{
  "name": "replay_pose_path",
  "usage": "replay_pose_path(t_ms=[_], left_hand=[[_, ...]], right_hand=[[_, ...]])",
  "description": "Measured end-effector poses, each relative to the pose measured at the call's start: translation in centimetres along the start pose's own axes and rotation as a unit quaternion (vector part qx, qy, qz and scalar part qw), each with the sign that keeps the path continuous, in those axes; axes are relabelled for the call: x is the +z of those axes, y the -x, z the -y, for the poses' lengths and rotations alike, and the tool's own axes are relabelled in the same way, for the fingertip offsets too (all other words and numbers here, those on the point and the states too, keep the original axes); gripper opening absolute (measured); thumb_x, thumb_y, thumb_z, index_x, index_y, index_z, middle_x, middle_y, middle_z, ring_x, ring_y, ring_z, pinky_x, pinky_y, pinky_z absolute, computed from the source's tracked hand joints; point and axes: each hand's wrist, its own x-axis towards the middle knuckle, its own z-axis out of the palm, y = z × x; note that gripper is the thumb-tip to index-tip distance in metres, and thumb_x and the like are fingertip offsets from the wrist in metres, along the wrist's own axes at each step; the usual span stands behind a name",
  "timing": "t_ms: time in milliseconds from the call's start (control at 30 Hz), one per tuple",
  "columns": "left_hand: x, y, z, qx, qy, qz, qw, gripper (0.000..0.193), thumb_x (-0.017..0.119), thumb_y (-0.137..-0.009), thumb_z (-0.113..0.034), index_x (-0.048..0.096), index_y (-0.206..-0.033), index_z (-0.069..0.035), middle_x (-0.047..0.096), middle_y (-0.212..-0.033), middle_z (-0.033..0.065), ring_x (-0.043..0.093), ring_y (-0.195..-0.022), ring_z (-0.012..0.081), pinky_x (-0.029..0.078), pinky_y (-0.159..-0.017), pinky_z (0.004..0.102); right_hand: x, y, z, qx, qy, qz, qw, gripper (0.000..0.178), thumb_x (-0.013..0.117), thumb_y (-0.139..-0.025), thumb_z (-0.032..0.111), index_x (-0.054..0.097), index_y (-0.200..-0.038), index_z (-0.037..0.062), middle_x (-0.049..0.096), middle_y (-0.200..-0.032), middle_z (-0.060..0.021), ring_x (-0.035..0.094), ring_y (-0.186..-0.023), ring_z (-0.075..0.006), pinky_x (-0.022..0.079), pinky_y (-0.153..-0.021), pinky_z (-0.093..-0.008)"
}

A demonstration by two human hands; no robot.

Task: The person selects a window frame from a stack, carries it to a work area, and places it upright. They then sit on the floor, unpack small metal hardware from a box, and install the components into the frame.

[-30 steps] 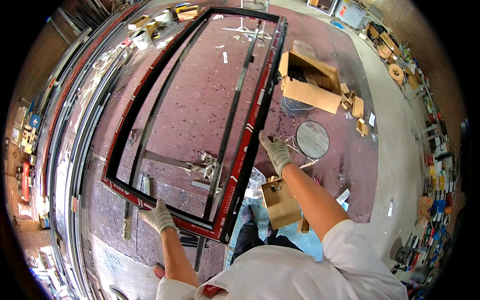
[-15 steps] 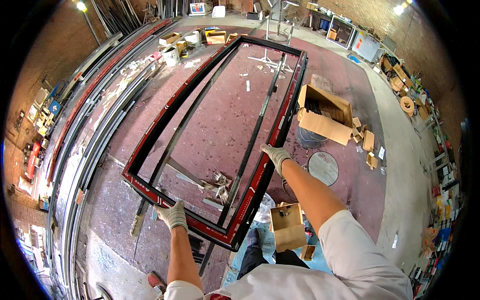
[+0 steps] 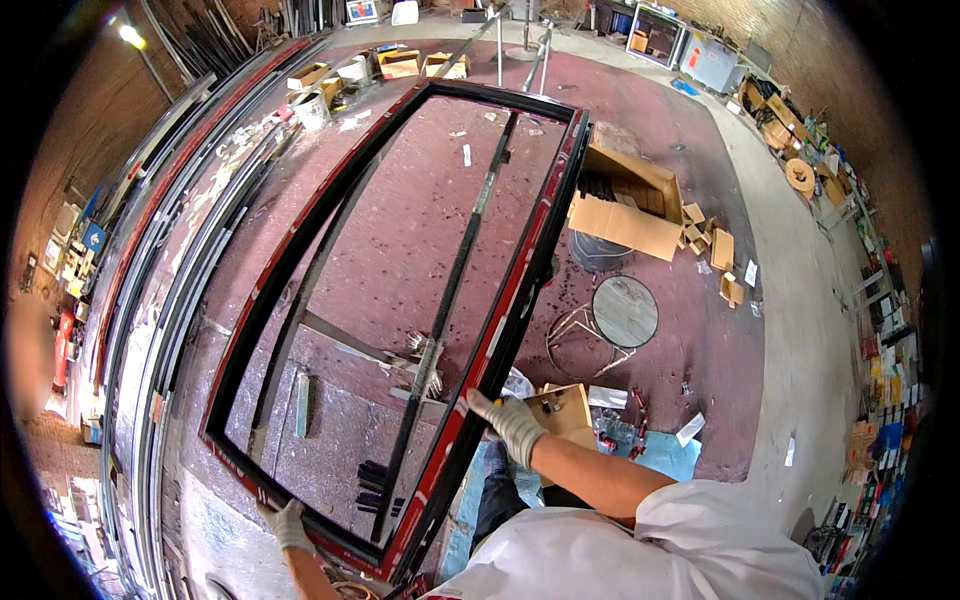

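A long rectangular window or door frame, black with strips of red film, slants from the near left to the far middle. My gloved left hand grips its near short side. Around the right long side, close to the near corner, closes my gloved right hand. Both hands' fingers are partly hidden by the frame. Through the opening, dark support bars show beneath it, along with a pair of work gloves and several short black strips.
Long metal profiles lie along the left. Right of the frame stand an opened cardboard box on a dark bucket and a round-topped stool. Another box and red tools are near my right arm. Metal stands rise beyond.
The frame has moved left and toward me, with both hands still on it. My right hand is now lower and further left, uncovering the stool and red tools.
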Motion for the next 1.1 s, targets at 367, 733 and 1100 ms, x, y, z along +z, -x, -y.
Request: replay_pose_path(t_ms=[367,733,1100], left_hand=[[-15.1,0.9,10.1,-0.02,0.051,-0.055,0.997,0.107,0.06,-0.061,0.021,0.024,-0.154,-0.018,0.057,-0.113,0.011,0.057,-0.065,0.0199,0.049,-0.051,0.0302],[-10.3,5.9,5.4,-0.044,0.069,-0.024,0.996,0.106,0.059,-0.061,0.013,0.018,-0.155,-0.015,0.06,-0.107,0.0116,0.059,-0.062,0.0195,0.048,-0.049,0.0294],[-9.9,5.9,4.7,-0.09,0.067,-0.131,0.985,0.091,0.066,-0.063,0.012,0.038,-0.148,-0.009,0.061,-0.081,0.0015,0.056,-0.058,0.0135,0.045,-0.048,0.0278]], right_hand=[[-15.8,-3.8,1.8,-0.11,0.035,-0.225,0.967,0.053,0.068,-0.087,0.058,0.066,-0.099,0.0071,0.062,-0.083,-0.0016,0.057,-0.074,-0.0156,0.048,-0.073,-0.0352],[-15.4,-17.0,16.0,-0.048,-0.028,-0.144,0.988,0.069,0.078,-0.079,0.056,0.061,-0.128,0.0116,0.064,-0.127,-0.006,0.06,-0.112,-0.0271,0.044,-0.103,-0.0446],[-14.3,-20.2,17.7,-0.027,-0.057,-0.071,0.995,0.069,0.074,-0.081,0.047,0.056,-0.139,0.0123,0.054,-0.142,-0.0101,0.051,-0.126,-0.0345,0.041,-0.105,-0.056]])
